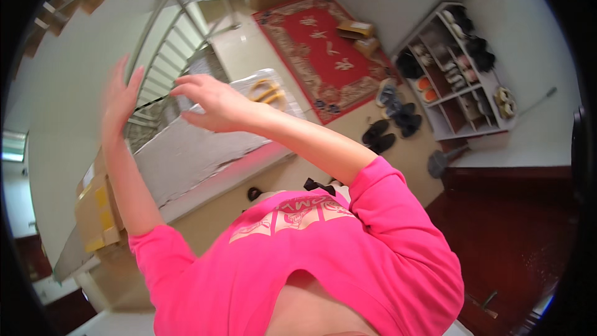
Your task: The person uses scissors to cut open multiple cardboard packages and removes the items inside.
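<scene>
My left hand (120,102) is raised at the left, blurred, with fingers spread and nothing in it. To its right, my right hand (215,106) reaches across with fingers apart, also holding nothing. Below my hands lies a flat surface with a pale grey, wrinkled covering (186,158); I see a gap between the two hands and cannot tell their height above it. A yellow looped object (266,91) rests at the covering's far end, partly behind my right wrist. Beside my left forearm stands a cardboard piece (95,210) with yellow tape.
A metal stair railing (165,39) curves beyond my hands. Further right are a red patterned rug (322,49), a small open carton (355,29), several shoes (378,135) on the tiled floor, a shoe rack (454,72) and a long-handled grey tool (438,163).
</scene>
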{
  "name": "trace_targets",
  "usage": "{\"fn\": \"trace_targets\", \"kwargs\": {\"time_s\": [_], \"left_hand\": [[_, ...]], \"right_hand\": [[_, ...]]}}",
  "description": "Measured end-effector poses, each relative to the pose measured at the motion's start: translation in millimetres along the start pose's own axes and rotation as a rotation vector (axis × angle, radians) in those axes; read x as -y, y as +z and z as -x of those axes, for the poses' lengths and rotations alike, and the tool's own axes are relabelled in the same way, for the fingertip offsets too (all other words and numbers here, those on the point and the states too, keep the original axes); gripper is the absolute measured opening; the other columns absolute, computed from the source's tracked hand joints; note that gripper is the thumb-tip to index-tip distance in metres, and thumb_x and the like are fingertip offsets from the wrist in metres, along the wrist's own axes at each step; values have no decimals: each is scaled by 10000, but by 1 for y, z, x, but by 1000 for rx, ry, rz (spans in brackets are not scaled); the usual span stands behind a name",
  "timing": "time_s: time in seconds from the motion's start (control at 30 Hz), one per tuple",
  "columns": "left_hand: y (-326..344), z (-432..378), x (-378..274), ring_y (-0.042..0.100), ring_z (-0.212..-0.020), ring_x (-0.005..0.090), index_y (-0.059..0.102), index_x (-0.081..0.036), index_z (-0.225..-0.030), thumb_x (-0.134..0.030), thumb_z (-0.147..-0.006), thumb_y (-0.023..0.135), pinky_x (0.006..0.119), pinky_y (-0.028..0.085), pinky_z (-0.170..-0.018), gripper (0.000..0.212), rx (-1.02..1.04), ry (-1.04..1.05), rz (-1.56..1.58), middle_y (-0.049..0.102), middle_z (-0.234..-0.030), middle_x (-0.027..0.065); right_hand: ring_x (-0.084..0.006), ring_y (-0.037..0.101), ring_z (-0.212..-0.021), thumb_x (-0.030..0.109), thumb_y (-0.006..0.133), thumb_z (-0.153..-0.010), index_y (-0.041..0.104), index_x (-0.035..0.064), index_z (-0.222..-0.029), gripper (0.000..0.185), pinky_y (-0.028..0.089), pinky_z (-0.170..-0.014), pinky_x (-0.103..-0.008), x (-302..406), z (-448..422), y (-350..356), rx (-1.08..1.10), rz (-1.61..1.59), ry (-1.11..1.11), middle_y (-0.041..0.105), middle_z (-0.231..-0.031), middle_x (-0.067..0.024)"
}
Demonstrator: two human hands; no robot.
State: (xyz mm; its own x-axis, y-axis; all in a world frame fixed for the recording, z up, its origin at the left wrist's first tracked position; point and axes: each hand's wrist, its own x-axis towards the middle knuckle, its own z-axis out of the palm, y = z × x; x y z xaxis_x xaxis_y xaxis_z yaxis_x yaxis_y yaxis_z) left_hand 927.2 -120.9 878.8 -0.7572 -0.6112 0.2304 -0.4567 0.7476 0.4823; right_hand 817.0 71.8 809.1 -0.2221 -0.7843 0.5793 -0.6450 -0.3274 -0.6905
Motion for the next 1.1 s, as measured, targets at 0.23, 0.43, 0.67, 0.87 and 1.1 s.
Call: {"fn": "trace_targets", "kwargs": {"time_s": [0.23, 0.43, 0.67, 0.87, 1.1], "left_hand": [[236, -98, -195, 399, -1198, 242, 354, -25, -1305, -377, -857, 536, 329, 312, -989, 598, 512, 192, 370, 424, -1295, 153], [414, -115, -287, 434, -1168, 236, 402, -13, -1274, -390, -839, 549, 316, 353, -960, 595, 790, 184, 389, 460, -1265, 149], [546, -160, -308, 457, -1103, 217, 447, -109, -1252, -358, -838, 545, 429, 398, -864, 492, 1071, -302, 438, 491, -1228, 94], [677, -302, -325, 534, -816, 154, 588, -34, -1028, -276, -829, 530, 308, 448, -648, 319, 861, -314, 551, 587, -927, 95], [831, -396, -318, 549, -914, 189, 490, -57, -1152, -250, -856, 490, 368, 464, -738, 354, 999, -710, 672, 528, -1068, 88]], "right_hand": [[-219, 559, -1004, 190, 574, -787, 560, 58, -1116, 354, 420, -896, -318, -86, 144, -225, -171, 117, 774, 580, -1088, -122], [-219, 589, -946, 211, 563, -761, 593, 29, -1057, 349, 445, -829, -323, -208, 256, -323, -452, 68, 1114, 614, -1034, -130], [-141, 549, -816, 234, 542, -817, 571, 48, -1087, 329, 454, -718, -301, -329, 282, -397, -504, -165, 1426, 583, -893, -31], [-123, 515, -594, 237, 561, -825, 584, 55, -1093, 325, 430, -550, -308, -481, 264, -463, -667, -212, 1610, 591, -731, -38], [-205, 569, -858, 262, 543, -849, 489, 71, -1222, 423, 472, -699, -350, -653, 290, -511, -713, -187, 1674, 583, -1029, -89]]}}
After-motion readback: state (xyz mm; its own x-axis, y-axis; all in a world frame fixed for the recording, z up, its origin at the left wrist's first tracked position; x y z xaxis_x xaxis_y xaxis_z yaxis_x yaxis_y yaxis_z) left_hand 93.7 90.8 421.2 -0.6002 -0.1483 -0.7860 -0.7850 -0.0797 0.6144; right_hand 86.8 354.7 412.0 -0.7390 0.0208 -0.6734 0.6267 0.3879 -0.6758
